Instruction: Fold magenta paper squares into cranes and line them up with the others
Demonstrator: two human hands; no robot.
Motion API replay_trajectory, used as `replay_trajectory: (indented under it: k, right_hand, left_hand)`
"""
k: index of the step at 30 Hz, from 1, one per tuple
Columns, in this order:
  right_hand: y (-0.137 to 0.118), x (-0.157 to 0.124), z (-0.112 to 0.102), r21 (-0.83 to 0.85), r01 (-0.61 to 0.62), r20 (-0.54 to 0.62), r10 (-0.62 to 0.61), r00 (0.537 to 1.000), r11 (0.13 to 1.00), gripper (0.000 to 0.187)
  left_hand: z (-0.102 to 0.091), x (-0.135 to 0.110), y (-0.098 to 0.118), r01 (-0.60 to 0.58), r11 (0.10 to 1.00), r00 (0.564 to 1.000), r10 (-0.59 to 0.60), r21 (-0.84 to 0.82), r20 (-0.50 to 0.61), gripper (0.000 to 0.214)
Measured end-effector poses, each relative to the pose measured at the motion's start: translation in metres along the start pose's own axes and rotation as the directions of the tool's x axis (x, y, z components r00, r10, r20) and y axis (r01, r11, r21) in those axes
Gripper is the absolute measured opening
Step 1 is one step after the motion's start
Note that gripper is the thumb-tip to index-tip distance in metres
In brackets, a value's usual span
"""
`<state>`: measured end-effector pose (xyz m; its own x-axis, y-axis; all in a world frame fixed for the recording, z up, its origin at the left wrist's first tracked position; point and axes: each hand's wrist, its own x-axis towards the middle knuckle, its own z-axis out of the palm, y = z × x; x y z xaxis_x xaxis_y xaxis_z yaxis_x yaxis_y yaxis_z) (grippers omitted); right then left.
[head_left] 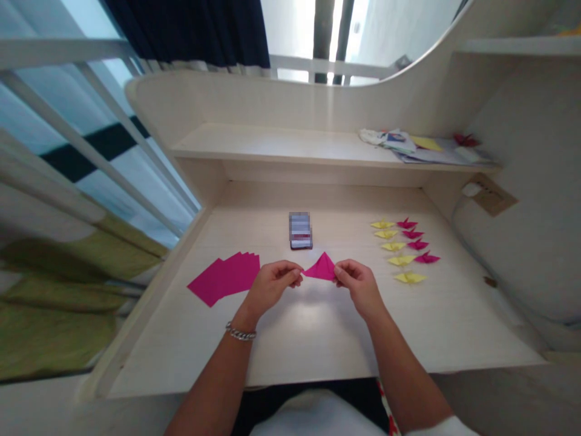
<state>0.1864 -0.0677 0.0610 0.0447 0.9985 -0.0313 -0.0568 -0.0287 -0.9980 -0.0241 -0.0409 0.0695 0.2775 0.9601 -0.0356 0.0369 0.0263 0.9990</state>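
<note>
Between my two hands, a partly folded magenta origami crane (321,267) is held above the desk, its middle rising to a peak. My left hand (273,281) pinches the pointed left tip between thumb and fingers. At the opposite end, my right hand (358,284) pinches the right tip, covering part of it. To the left lies a fanned stack of magenta paper sheets (222,278), close to my left hand. Finished yellow paper cranes (394,246) and magenta paper cranes (417,244) stand in two columns at the right.
A phone (300,230) lies on the desk (313,339) just beyond the folded paper. The raised shelf (281,142) behind holds papers (426,148) and a dark red folded piece (466,140). A cable (476,254) runs down the right wall from a socket. Bed rails stand at the left.
</note>
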Motion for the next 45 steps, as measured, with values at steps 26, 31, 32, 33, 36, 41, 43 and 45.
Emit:
replay_trajectory:
  k: [26,31,32,33,36,41,43,45]
  right_hand:
    - [0.03,-0.002,0.024,-0.117,0.029,-0.024,-0.032,0.999,0.993,0.022]
    - [0.029,-0.002,0.024,-0.167,0.028,0.001,-0.028,1.0,0.986,0.019]
    - [0.028,-0.001,0.024,-0.171,0.02,0.01,-0.019,1.0,0.985,0.019]
    - [0.027,0.0,0.024,-0.169,0.011,0.025,-0.007,1.0,0.986,0.019]
    - [0.022,0.003,0.024,-0.115,-0.027,0.075,0.036,0.997,0.993,0.021]
    - [0.019,0.005,0.028,-0.048,-0.018,0.023,0.019,1.0,0.999,0.023]
    - [0.02,0.005,0.029,-0.047,-0.003,0.0,0.003,1.0,0.999,0.022]
    - [0.02,0.006,0.028,-0.041,-0.008,0.013,0.008,1.0,0.999,0.021]
  left_hand:
    - [0.045,-0.008,-0.031,0.022,0.953,0.988,-0.067,-0.303,-0.14,0.024]
    - [0.049,-0.008,-0.037,0.018,0.933,0.963,-0.113,-0.358,-0.245,0.034]
    - [0.049,-0.008,-0.037,0.012,0.934,0.96,-0.111,-0.356,-0.259,0.037]
    - [0.048,-0.008,-0.036,0.007,0.938,0.959,-0.105,-0.348,-0.264,0.041]
    - [0.048,-0.01,-0.034,0.008,0.953,0.972,-0.079,-0.303,-0.223,0.045]
    - [0.049,-0.012,-0.031,-0.007,0.961,0.984,-0.043,-0.276,-0.173,0.038]
    - [0.05,-0.012,-0.032,-0.017,0.96,0.98,-0.04,-0.279,-0.197,0.037]
    - [0.049,-0.012,-0.034,-0.013,0.962,0.976,-0.047,-0.273,-0.212,0.037]
